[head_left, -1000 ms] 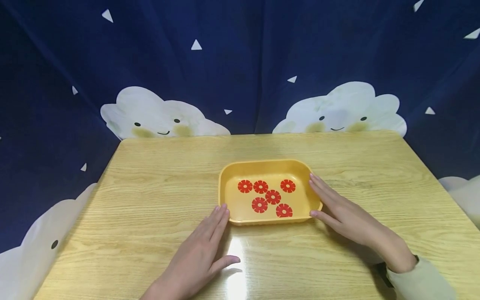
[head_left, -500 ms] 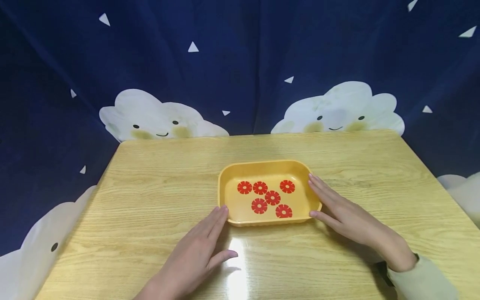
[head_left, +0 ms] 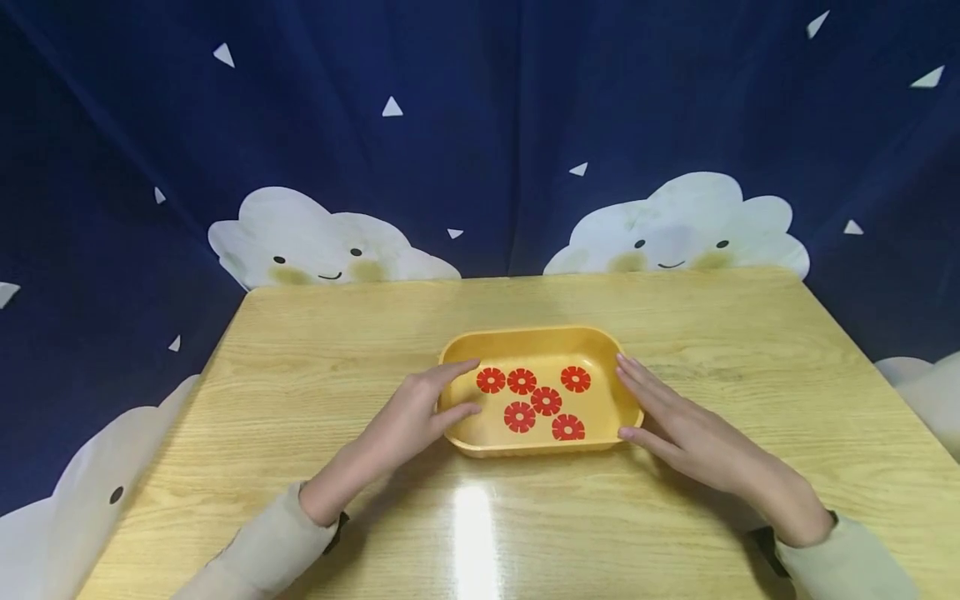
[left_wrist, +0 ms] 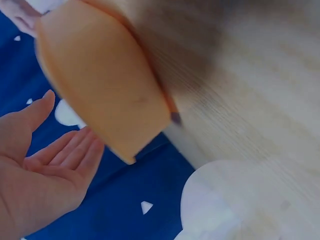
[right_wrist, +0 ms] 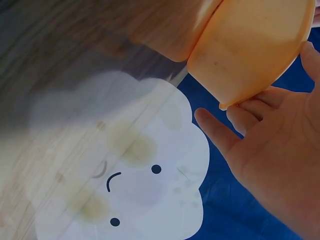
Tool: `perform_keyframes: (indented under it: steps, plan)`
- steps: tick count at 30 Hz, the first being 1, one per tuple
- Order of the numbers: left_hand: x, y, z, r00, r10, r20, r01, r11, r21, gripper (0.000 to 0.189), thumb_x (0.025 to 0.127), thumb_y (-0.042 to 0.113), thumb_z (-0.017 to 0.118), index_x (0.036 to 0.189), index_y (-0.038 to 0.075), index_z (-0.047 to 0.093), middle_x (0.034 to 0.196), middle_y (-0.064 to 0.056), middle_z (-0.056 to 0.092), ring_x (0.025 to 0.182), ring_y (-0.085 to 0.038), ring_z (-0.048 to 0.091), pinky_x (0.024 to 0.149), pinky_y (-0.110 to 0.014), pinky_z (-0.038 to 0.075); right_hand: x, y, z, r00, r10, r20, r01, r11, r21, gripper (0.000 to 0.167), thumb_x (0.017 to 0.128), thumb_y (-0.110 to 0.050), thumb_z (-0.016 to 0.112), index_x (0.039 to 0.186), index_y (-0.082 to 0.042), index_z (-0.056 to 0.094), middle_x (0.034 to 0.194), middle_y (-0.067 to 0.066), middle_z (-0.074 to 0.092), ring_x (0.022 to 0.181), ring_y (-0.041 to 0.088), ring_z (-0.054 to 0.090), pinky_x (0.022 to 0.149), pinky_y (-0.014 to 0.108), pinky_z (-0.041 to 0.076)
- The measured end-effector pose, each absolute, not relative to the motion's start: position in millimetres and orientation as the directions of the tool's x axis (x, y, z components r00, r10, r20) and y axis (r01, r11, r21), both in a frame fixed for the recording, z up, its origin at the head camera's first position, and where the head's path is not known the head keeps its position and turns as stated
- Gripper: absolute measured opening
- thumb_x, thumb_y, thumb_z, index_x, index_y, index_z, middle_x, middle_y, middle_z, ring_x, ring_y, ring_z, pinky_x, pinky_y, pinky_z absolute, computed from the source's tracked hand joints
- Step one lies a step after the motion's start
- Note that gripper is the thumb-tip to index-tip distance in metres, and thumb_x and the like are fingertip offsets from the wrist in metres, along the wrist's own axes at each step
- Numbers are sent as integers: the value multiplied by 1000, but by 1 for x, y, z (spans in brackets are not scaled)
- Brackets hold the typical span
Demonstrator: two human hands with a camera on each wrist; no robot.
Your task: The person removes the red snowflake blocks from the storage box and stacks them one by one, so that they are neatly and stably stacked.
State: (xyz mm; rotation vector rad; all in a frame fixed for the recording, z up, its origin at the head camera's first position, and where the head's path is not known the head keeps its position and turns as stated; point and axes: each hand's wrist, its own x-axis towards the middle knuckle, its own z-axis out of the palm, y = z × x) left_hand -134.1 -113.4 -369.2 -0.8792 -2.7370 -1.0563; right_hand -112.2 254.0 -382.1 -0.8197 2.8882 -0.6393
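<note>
A yellow plastic tray [head_left: 540,451] sits on the wooden table with several red notched plastic discs [head_left: 546,401] lying flat on its floor. The left hand [head_left: 412,417] is at the tray's left end, its fingers and thumb spread apart and reaching over the rim, nothing between them. In the left wrist view, the left hand [left_wrist: 55,170] shows its palm beside the tray wall [left_wrist: 105,75]. At the opposite end, the right hand [head_left: 690,433] touches the rim with extended fingers, its thumb by the front corner. The right wrist view has the right hand [right_wrist: 270,135] against the tray's outer wall [right_wrist: 245,50].
A light wooden table [head_left: 322,358] extends around the tray. Behind it and along its sides hangs a dark blue curtain [head_left: 450,83] printed with white clouds and triangles. Beige sleeves [head_left: 840,558] cover the forearms.
The left hand has moved from the tray's front left corner up to its left end, fingers now over the rim. The right hand, tray and discs stay put.
</note>
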Motion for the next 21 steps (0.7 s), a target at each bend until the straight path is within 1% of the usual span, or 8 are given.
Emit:
perform_keyframes:
  steps: [1, 4, 8, 11, 16, 19, 21]
  plan:
    - [-142, -111, -371, -830, 490, 266, 542, 595, 594, 55, 87, 17, 77, 136, 2, 57, 135, -11, 59, 124, -24, 55, 104, -37, 45, -112, 254, -382, -856, -515, 43, -485, 771, -412, 76, 99, -47, 53, 158, -15, 18, 164, 2, 10, 147, 24, 19, 111, 11, 7]
    - [-160, -103, -375, -827, 505, 246, 540, 595, 595, 53, 85, 13, 78, 133, 1, 59, 132, -11, 61, 123, -25, 57, 102, -37, 47, -112, 255, -382, -857, -513, 44, -484, 774, -408, 76, 99, -48, 53, 158, -16, 18, 164, 2, 11, 147, 24, 20, 112, 12, 8]
    - [-176, -95, -380, -821, 531, 209, 544, 617, 570, 51, 83, 8, 78, 131, -1, 60, 130, -12, 62, 120, -26, 58, 101, -37, 48, -112, 254, -382, -858, -512, 40, -484, 780, -396, 76, 99, -49, 53, 158, -17, 18, 164, 2, 11, 147, 24, 21, 114, 16, 11]
    - [-182, -90, -383, -815, 549, 183, 552, 642, 532, 50, 82, 7, 79, 129, -1, 62, 129, -12, 63, 120, -26, 59, 102, -36, 47, -113, 254, -381, -858, -512, 40, -485, 781, -393, 76, 99, -49, 52, 158, -17, 18, 164, 2, 11, 147, 24, 20, 114, 17, 11]
    - [-188, -83, -385, -815, 563, 138, 555, 692, 462, 50, 80, 7, 81, 127, -1, 63, 126, -12, 65, 117, -26, 60, 101, -36, 48, -113, 254, -381, -857, -514, 42, -487, 780, -393, 76, 99, -49, 53, 158, -17, 19, 164, 1, 11, 147, 24, 20, 112, 14, 9]
    - [-189, -80, -388, -817, 562, 130, 561, 720, 409, 51, 79, 9, 82, 125, 0, 65, 123, -11, 66, 113, -26, 63, 97, -36, 51, -112, 254, -382, -858, -512, 41, -484, 781, -394, 76, 99, -49, 52, 158, -17, 19, 164, 1, 11, 147, 23, 20, 111, 12, 8]
    - [-189, -79, -390, -819, 558, 134, 563, 736, 376, 50, 78, 9, 83, 124, 2, 66, 119, -11, 68, 107, -25, 66, 91, -38, 54, -112, 254, -382, -860, -509, 38, -481, 781, -399, 75, 99, -49, 52, 158, -17, 19, 164, 1, 11, 147, 23, 20, 110, 10, 7]
